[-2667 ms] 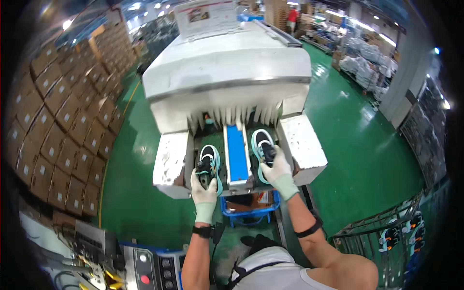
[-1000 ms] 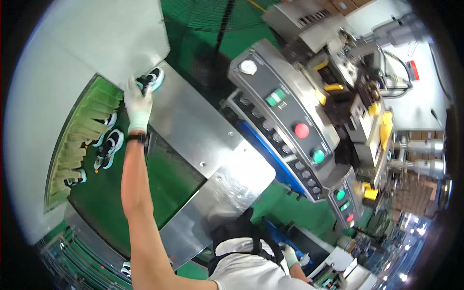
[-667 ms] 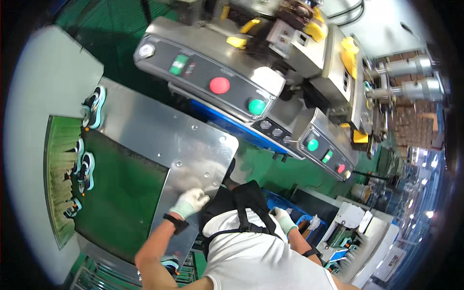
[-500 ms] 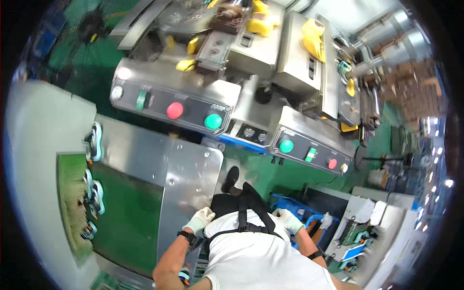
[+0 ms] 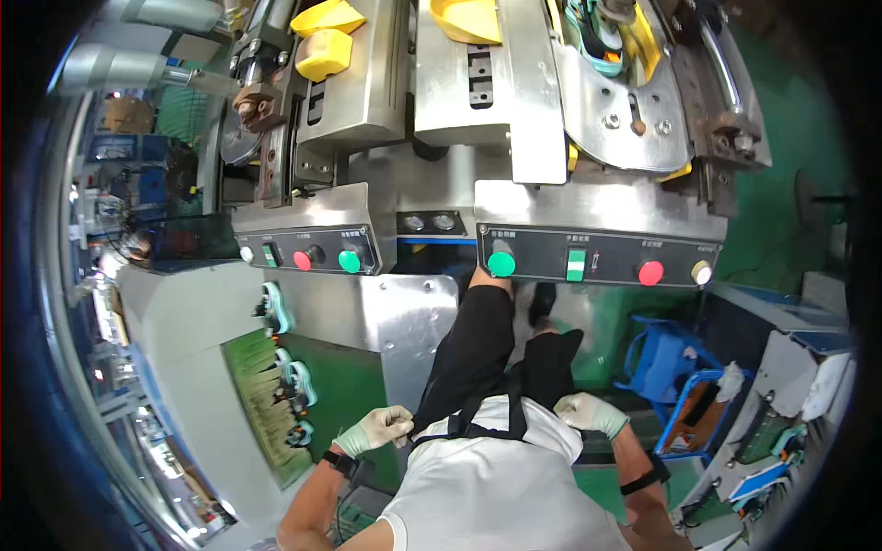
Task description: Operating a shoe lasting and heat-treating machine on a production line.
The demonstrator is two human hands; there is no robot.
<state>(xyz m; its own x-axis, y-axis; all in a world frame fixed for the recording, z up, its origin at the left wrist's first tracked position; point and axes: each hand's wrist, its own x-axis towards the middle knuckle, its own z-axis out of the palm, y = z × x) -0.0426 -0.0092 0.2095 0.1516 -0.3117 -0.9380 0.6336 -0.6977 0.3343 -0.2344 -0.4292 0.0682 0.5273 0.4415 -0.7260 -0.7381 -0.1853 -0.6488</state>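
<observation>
My left hand [image 5: 379, 430], in a pale glove, is beside my left hip with its fingers curled in and nothing visible in them. Its fingertips come close to the black trousers [image 5: 467, 354]. My right hand [image 5: 593, 415], gloved the same way, sits at my right side against the white shirt [image 5: 496, 487]. Its fingers are bent inward, and whatever they may hold is hidden. Ahead of me stands a metal machine with a left control panel [image 5: 308, 250] and a right control panel [image 5: 602, 255], both with red and green buttons. A shoe [image 5: 595, 37] sits in the machine's right station.
Several shoes [image 5: 299, 381] lie along a bristled strip [image 5: 257, 386] on the left, by a pale housing [image 5: 197, 312]. A metal plate [image 5: 413, 312] juts out near my left leg. To the right are a blue stool [image 5: 657, 354], a blue crate [image 5: 684, 450] and a rack [image 5: 758, 404].
My view has swung round, so the machine now faces me squarely and its right station shows. My legs are now in a wider stride. Both hands remain near my waist.
</observation>
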